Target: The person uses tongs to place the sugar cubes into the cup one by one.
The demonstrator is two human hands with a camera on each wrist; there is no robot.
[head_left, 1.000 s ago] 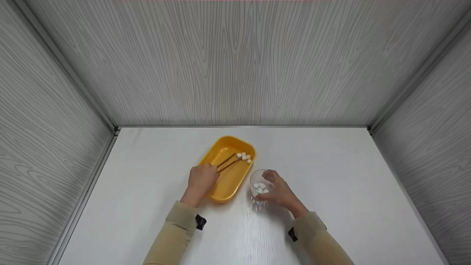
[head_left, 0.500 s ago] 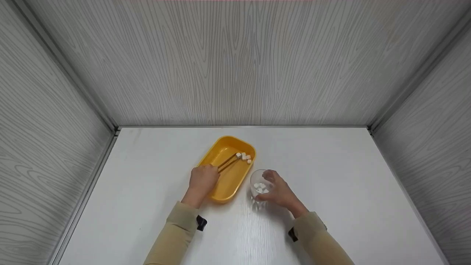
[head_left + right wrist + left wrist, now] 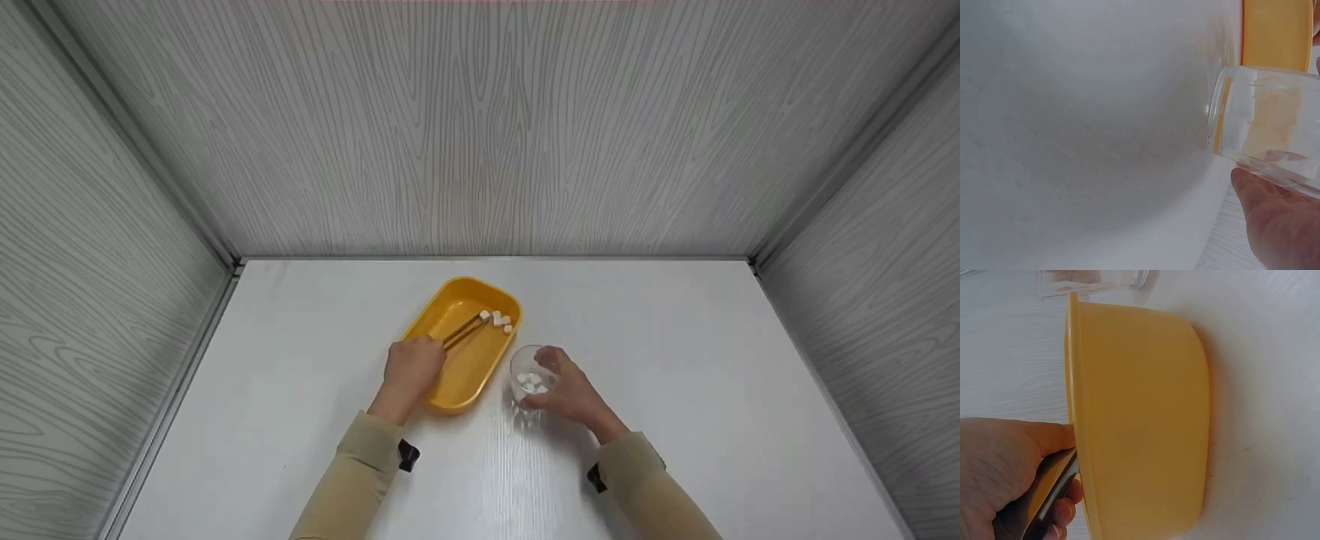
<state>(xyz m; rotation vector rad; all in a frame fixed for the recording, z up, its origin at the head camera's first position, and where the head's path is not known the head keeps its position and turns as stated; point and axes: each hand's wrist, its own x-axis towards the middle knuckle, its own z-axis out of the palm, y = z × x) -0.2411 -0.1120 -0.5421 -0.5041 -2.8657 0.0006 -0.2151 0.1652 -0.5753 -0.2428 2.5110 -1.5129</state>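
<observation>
In the head view my left hand (image 3: 415,367) grips a pair of metal tongs (image 3: 460,333) over the near-left rim of a yellow tray (image 3: 460,399). A small white cube (image 3: 484,316) sits between the tong tips, low in the tray. Several more white cubes (image 3: 502,321) lie at the tray's far right end. My right hand (image 3: 574,394) holds a clear glass (image 3: 519,363) on the table, fingers and thumb around its side. Several white cubes (image 3: 531,383) are inside the glass. The left wrist view shows the tongs (image 3: 1053,495) between thumb and curled fingers.
Both things stand on a white table (image 3: 675,360), the glass just right of the tray. Grey wood-grain panels (image 3: 487,135) enclose the table at the back and both sides. The tray wall (image 3: 1145,410) rises high beside my left hand.
The tong arms have drawn closer together on one cube. That cube has shifted slightly left, away from the others. My right hand and the glass stay where they were.
</observation>
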